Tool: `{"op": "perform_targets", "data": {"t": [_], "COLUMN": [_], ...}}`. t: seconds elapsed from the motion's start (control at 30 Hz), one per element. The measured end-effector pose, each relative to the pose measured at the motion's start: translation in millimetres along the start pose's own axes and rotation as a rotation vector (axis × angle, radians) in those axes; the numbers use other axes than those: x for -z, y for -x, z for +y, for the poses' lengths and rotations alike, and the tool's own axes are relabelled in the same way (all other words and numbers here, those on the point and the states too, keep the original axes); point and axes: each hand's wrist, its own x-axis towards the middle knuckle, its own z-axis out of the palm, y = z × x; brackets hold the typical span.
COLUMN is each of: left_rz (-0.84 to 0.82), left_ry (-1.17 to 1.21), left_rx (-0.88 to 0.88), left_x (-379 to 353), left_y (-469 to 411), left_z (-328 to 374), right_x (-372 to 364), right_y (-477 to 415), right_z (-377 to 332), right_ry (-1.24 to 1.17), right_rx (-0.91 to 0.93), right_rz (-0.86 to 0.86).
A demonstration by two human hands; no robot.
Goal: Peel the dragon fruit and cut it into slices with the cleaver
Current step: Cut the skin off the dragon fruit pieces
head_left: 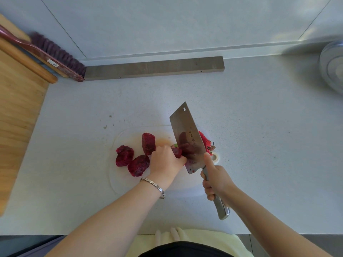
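Hands [167, 162] [217, 180] on dragon fruit [176, 152] and cleaver [185, 138]

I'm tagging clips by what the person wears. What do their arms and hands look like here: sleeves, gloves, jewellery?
Both forearms are bare, no sleeves in view. The left hand and right hand are ungloved. A silver bracelet of flat links circles the left wrist; the right wrist carries nothing. No rings show.
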Motion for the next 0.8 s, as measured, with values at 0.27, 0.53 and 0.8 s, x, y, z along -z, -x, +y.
{"op": "perform_targets", "data": {"t": [0.27,0.53,0.8], "left_rz": [0.005,-0.039,-0.12], "left_ry": [-0.022,0.084,0.158], "left_rx": [0.006,0.039,0.181], "left_x": [5,16,25], "left_y": [2,1,-8], "left_z": [8,7,8], "right_x": [3,-1,-2], "right_y": [-8,-9,15], "right_z": [11,-8,-7], "right_ry": [-0.056,-0.209,-0.196], "right_rx": [-0.014,-0.095,-0.038], "right_rz": [-0.005,-0.01,-0.051]}}
